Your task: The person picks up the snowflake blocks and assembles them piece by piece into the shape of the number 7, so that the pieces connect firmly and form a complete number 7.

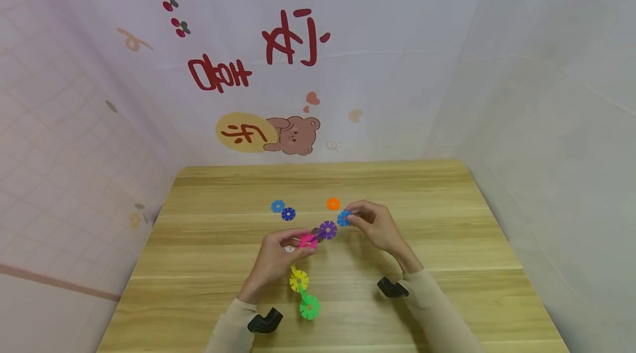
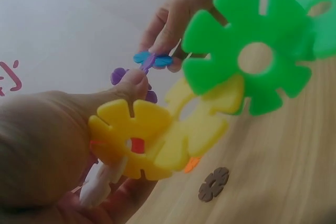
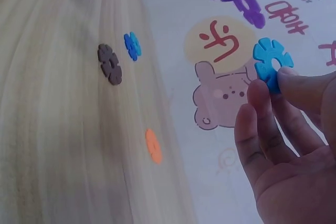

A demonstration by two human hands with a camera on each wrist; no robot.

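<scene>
- A pale cloth backdrop (image 1: 397,110) printed with red characters and a bear (image 1: 295,137) rises behind and beside the work.
- Below it spreads a wood-grained table (image 1: 497,298).
- Two light sleeves reach in from the near edge, the left one (image 1: 229,328) and the right one (image 1: 439,309), each with a black fitting near the wrist.
- The left hand (image 1: 273,256) holds a chain of notched discs (image 1: 303,246) over the table, thumb and fingers pinching at the pink disc.
- The right hand (image 1: 380,228) pinches a light blue disc (image 3: 266,53) between thumb and fingertips, just beside the chain's purple end but apart from it in the right wrist view.
- From the pink, the chain runs one way to purple (image 1: 323,233), the other through white (image 2: 100,184) and yellow (image 2: 163,156) to green (image 2: 220,51), hanging nearest the person.
- Loose on the table lie a brown disc (image 3: 108,61), an orange one (image 1: 328,204), and a second light blue one (image 1: 274,207) touching or nearly touching a dark blue one (image 1: 285,215).
</scene>
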